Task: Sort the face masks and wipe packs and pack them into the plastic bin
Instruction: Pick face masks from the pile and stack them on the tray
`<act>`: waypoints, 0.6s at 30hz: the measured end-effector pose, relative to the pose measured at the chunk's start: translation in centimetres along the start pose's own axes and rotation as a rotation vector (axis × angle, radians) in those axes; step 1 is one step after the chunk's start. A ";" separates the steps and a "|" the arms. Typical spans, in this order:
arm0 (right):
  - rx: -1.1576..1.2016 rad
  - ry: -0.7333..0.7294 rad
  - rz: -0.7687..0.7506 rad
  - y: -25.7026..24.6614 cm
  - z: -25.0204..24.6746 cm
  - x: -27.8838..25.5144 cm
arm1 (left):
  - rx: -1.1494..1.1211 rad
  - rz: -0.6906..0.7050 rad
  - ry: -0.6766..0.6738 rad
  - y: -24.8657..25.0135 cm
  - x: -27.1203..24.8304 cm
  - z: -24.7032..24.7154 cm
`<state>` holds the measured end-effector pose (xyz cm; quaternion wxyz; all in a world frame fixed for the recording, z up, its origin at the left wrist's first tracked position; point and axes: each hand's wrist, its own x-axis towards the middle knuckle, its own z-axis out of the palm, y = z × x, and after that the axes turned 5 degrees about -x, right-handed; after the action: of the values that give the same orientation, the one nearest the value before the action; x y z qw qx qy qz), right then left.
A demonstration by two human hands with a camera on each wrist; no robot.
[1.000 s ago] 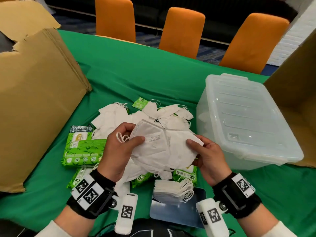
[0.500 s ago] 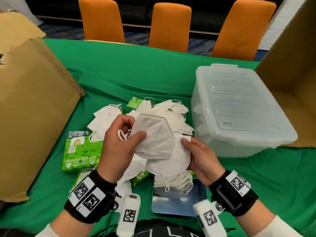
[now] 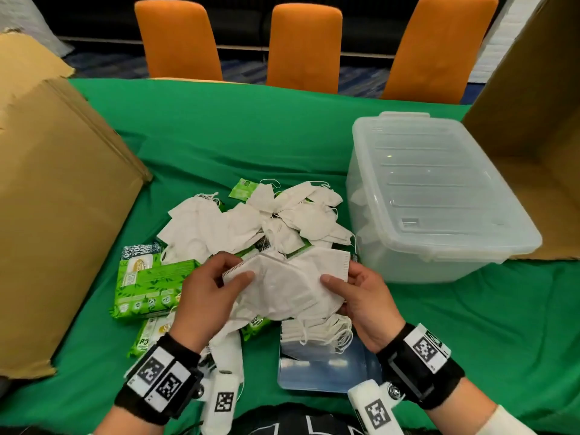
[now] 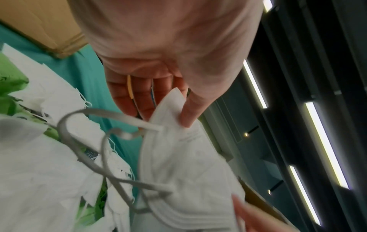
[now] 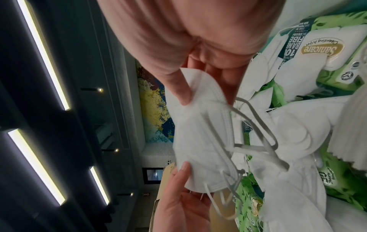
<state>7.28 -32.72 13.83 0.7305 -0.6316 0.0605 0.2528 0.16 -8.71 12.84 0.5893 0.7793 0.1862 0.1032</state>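
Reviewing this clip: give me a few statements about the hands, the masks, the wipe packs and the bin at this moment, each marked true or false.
1. Both the left hand and the right hand hold the stack of white masks. True.
2. The plastic bin has its lid off. False: the lid sits on it.
3. A green wipe pack lies on the green tablecloth by the left hand. True.
4. The loose mask pile is inside the bin. False: it lies on the tablecloth beside it.
5. The chairs behind the table are blue. False: they are orange.
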 end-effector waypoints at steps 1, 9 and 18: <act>-0.003 0.028 0.012 -0.1 0.0 0.0 | -0.156 -0.051 0.013 0.6 0.2 -0.3; 0.210 0.132 0.196 0.6 0.4 0.9 | -0.814 -0.283 -0.152 4.0 0.1 0.1; 0.240 -0.001 0.176 0.9 0.0 1.0 | -0.290 -0.294 -0.215 0.8 -1.2 3.4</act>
<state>7.80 -32.33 12.63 0.7756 -0.5320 0.1451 0.3072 0.50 -12.36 12.71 0.7202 0.6577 0.2171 -0.0415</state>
